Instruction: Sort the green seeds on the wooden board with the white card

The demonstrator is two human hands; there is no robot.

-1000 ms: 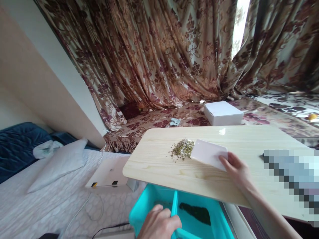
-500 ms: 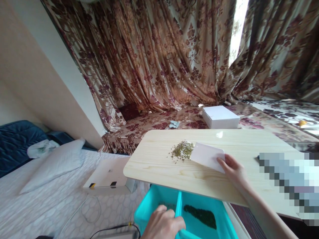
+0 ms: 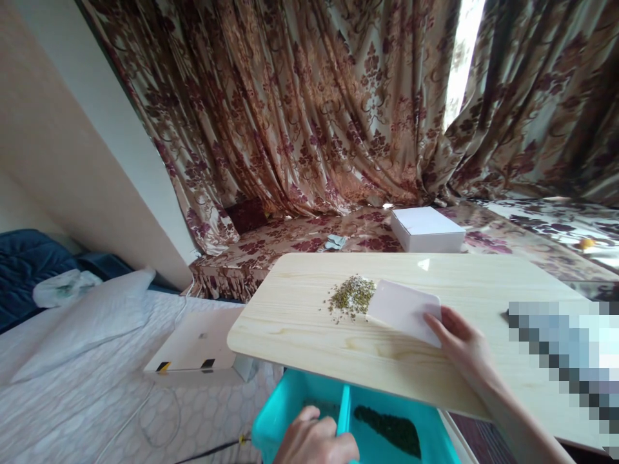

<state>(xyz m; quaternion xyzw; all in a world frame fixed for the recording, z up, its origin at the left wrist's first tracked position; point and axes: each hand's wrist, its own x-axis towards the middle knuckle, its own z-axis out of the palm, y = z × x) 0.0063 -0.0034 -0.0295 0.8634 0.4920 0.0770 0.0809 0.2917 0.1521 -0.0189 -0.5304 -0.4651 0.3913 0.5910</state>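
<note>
A small heap of greenish grains point(image 3: 352, 297) lies on a pale wooden tabletop point(image 3: 309, 322). My right hand point(image 3: 461, 348) grips a white flat scraper card point(image 3: 403, 308) by its right end, its left edge touching the heap. Below the table's near edge is a turquoise divided bin point(image 3: 425, 432) with dark green grains point(image 3: 389, 428) in its right compartment. My left hand point(image 3: 314, 441) is closed over the bin's middle divider at the bottom of the view.
A white box point(image 3: 425, 229) sits on the floral-covered ledge behind the table, under patterned curtains point(image 3: 314, 103). A white flat box point(image 3: 193, 345), a cable and a pillow point(image 3: 82, 316) lie on the bed at left. A blurred patch covers the table's right end.
The view shifted slightly. The card stays against the heap and my left hand stays on the bin's divider; no clear movement of the grains.
</note>
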